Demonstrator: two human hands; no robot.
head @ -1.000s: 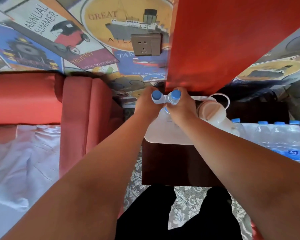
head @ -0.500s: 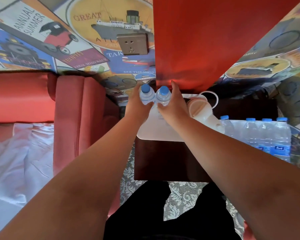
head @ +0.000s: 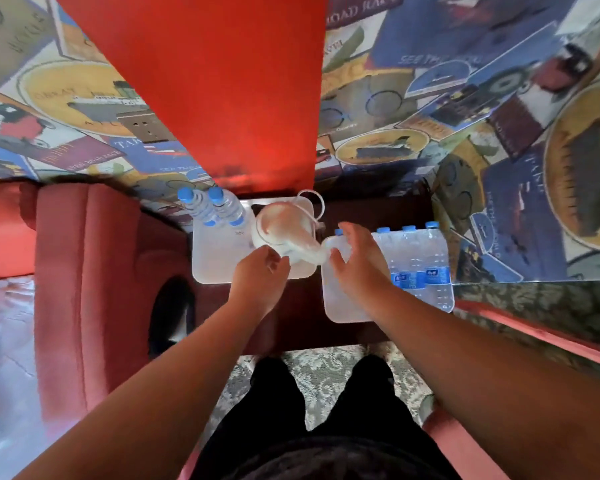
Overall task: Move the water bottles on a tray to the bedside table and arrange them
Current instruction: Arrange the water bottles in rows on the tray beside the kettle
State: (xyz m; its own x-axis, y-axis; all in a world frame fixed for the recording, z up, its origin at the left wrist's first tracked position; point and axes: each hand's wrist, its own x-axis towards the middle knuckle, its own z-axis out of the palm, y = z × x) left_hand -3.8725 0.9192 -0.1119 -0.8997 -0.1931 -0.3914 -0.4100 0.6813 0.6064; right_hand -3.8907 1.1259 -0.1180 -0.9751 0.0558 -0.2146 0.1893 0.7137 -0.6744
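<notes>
Head view: left hand [head: 258,277] and right hand [head: 355,261] hang loose, holding nothing. Two bottles [head: 210,211] stand at the far corner of the left tray [head: 215,265], and the other bottles [head: 420,261] are on the right tray [head: 340,306]. A careless reach could tip the kettle [head: 281,230].

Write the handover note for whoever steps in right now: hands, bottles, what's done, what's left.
Left hand: loosely curled beside the white kettle, holding nothing that shows.
Right hand: open, fingers spread above the right tray, close to the nearest bottle cap.
Done: two bottles stand side by side at the far left corner of the left tray.
Left: the row of bottles on the right tray, four caps showing, not yet moved.
</notes>
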